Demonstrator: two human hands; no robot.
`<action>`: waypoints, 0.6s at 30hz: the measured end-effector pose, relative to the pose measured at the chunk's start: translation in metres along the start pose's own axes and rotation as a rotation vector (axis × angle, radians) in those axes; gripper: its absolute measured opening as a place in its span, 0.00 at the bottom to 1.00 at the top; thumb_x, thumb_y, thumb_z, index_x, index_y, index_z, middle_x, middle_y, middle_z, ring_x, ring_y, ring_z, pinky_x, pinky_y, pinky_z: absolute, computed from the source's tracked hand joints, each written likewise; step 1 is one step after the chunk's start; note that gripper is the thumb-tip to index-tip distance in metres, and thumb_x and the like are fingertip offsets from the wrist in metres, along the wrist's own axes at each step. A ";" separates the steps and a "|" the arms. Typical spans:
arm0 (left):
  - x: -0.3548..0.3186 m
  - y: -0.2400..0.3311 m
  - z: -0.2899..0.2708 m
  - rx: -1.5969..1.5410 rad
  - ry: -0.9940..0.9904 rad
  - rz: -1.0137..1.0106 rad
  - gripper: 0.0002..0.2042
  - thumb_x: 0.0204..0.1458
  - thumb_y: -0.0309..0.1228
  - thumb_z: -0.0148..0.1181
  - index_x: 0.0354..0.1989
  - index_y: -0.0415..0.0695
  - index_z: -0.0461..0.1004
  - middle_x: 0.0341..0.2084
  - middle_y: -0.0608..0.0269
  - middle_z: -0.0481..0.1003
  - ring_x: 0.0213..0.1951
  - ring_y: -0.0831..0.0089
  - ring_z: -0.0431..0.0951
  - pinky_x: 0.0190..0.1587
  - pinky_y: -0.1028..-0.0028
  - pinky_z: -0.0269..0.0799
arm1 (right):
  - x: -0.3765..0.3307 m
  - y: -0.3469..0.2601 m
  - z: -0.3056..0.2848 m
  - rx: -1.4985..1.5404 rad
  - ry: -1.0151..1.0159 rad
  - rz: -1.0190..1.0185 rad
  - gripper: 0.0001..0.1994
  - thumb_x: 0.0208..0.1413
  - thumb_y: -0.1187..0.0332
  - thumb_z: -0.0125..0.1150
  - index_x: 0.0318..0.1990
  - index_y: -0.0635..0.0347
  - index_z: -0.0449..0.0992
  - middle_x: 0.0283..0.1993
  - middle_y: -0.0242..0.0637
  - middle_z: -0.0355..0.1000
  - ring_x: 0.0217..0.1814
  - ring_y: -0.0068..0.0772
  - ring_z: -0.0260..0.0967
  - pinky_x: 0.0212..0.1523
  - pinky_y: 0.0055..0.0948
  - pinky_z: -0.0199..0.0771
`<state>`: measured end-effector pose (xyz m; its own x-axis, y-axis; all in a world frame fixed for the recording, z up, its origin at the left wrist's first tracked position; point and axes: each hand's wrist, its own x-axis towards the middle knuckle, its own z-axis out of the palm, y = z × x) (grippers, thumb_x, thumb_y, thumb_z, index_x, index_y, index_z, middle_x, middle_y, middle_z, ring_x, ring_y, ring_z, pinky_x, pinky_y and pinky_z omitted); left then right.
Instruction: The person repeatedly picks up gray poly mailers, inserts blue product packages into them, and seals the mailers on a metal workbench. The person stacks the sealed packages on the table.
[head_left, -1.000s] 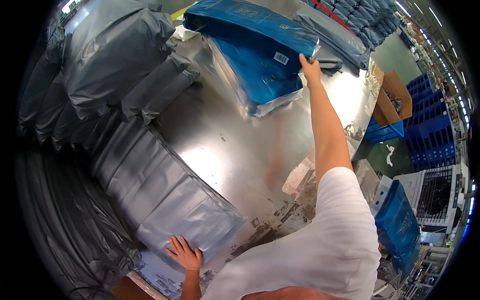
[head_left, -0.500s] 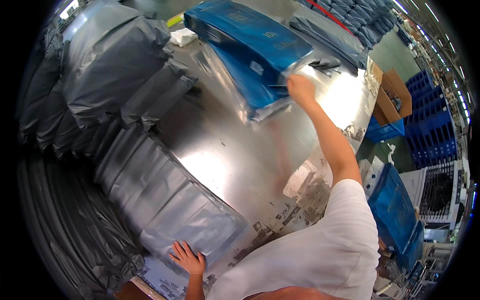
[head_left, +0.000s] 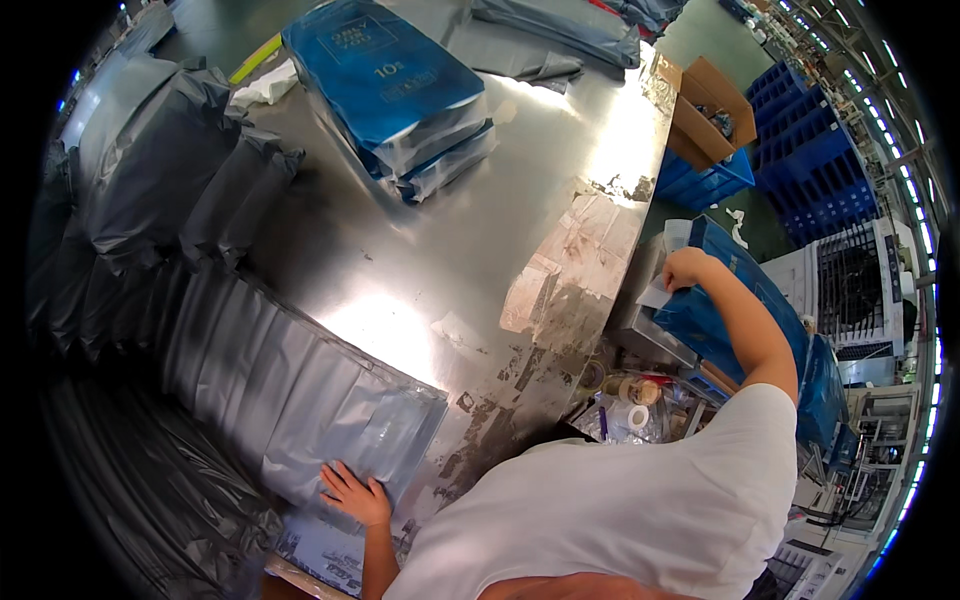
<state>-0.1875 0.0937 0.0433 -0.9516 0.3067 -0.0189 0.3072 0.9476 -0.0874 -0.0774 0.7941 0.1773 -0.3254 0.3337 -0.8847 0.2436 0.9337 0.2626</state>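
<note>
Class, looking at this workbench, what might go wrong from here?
The flat grey bags look slick, so the upper ones might slide under the left hand. The bulging grey parcels heaped beyond them could slump onto the bags. The right hand is at the blue package beside the metal table; a hard pull might shift it toward the nearby white roll.
</note>
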 end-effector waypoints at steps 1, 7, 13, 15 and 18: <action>0.001 0.000 0.000 -0.004 0.000 -0.002 0.32 0.52 0.49 0.33 0.61 0.39 0.49 0.62 0.45 0.46 0.64 0.51 0.43 0.59 0.45 0.30 | -0.004 0.008 0.002 0.078 0.051 -0.028 0.24 0.30 0.49 0.69 0.41 0.41 0.77 0.45 0.27 0.72 0.47 0.37 0.69 0.40 0.34 0.70; 0.004 0.001 -0.013 -0.133 -0.064 -0.024 0.34 0.46 0.45 0.45 0.61 0.40 0.50 0.62 0.46 0.44 0.64 0.52 0.42 0.59 0.43 0.29 | 0.013 -0.016 -0.011 0.075 0.092 -0.048 0.44 0.33 0.45 0.65 0.60 0.51 0.56 0.52 0.45 0.65 0.52 0.47 0.64 0.48 0.38 0.65; -0.011 -0.008 -0.048 -0.452 0.099 -0.067 0.34 0.39 0.35 0.56 0.58 0.39 0.54 0.62 0.45 0.44 0.63 0.50 0.43 0.60 0.48 0.36 | 0.031 -0.001 0.000 0.050 0.485 -0.281 0.18 0.47 0.53 0.57 0.44 0.50 0.73 0.38 0.43 0.71 0.44 0.44 0.68 0.43 0.40 0.67; -0.009 -0.002 -0.054 -0.702 0.162 0.028 0.27 0.41 0.31 0.55 0.53 0.39 0.61 0.60 0.45 0.50 0.61 0.49 0.49 0.59 0.53 0.44 | 0.033 -0.014 0.003 0.064 0.481 -0.283 0.20 0.49 0.49 0.52 0.40 0.53 0.75 0.37 0.45 0.72 0.43 0.45 0.68 0.43 0.39 0.67; -0.009 0.025 -0.068 -0.876 0.167 0.149 0.17 0.42 0.26 0.53 0.44 0.39 0.69 0.53 0.48 0.61 0.55 0.51 0.59 0.55 0.60 0.55 | 0.058 -0.031 -0.008 -0.082 0.186 -0.226 0.23 0.49 0.44 0.48 0.40 0.52 0.75 0.38 0.44 0.73 0.42 0.44 0.69 0.41 0.38 0.68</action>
<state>-0.1702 0.1207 0.1091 -0.9088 0.3756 0.1818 0.3889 0.6045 0.6952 -0.1108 0.7854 0.1212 -0.5268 0.1269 -0.8405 0.0734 0.9919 0.1038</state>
